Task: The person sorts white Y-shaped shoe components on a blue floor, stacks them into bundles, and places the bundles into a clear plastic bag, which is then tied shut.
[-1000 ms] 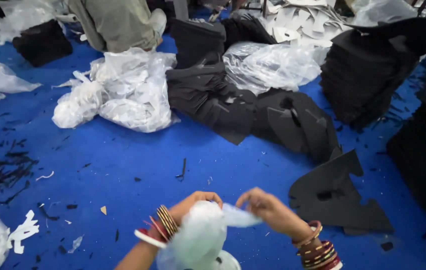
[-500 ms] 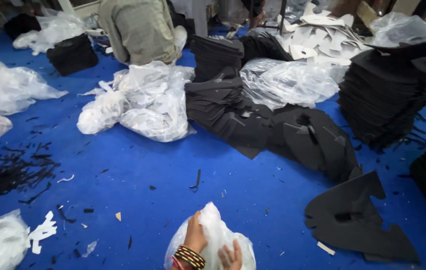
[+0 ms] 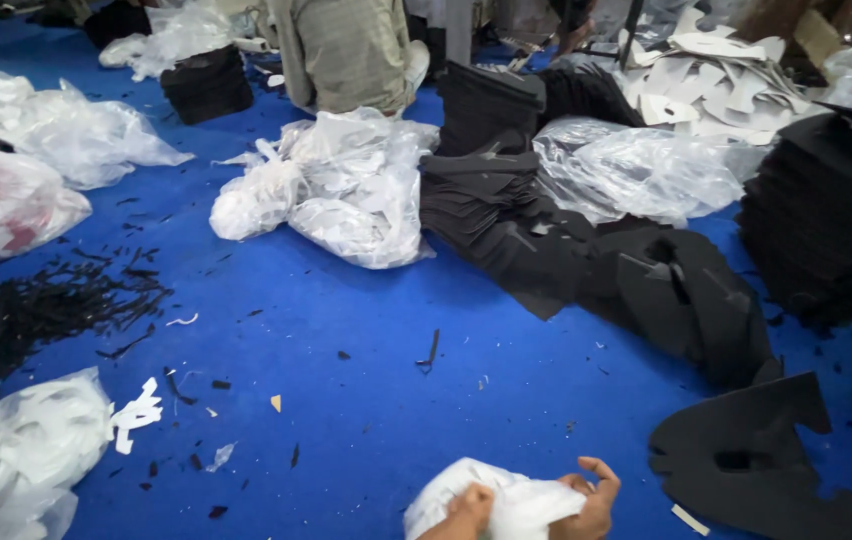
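Head view: left hand (image 3: 468, 508) and right hand (image 3: 591, 497), fingers clamped, grip a white plastic bag (image 3: 506, 500) on blue floor (image 3: 366, 400).

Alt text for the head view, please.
Two bare hands, left hand and right hand, grip a white plastic bag over a blue floor strewn with black cut pieces, scraps and filled clear bags.

Bright, even overhead light with soft, faint shadows. Glare shines off the clear plastic bags (image 3: 636, 170) in the far middle. Edges bend slightly; the near hands look a little blurred.
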